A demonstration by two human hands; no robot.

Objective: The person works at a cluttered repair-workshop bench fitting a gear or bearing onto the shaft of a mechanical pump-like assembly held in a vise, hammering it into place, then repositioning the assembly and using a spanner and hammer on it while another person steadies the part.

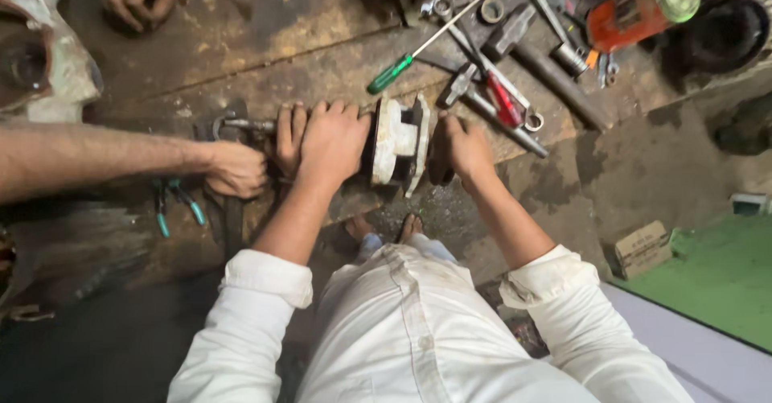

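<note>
White sleeves lead to both hands on a grimy wooden worktop (pixel 265 33). Left hand (pixel 331 141) and right hand (pixel 465 147) clasp a whitish metal housing (pixel 400 139) from either side, near the worktop's front edge. Another person's hand (pixel 235 168) grips a wrench (pixel 241 123) just beside.

Left of the pale metal casting (pixel 400 139), the left hand (pixel 331 141) covered whatever it pressed. A co-worker's forearm (pixel 88 158) ran off the picture's edge, its hand (pixel 236 169) hiding the wrench's (pixel 241 124) handle.
</note>
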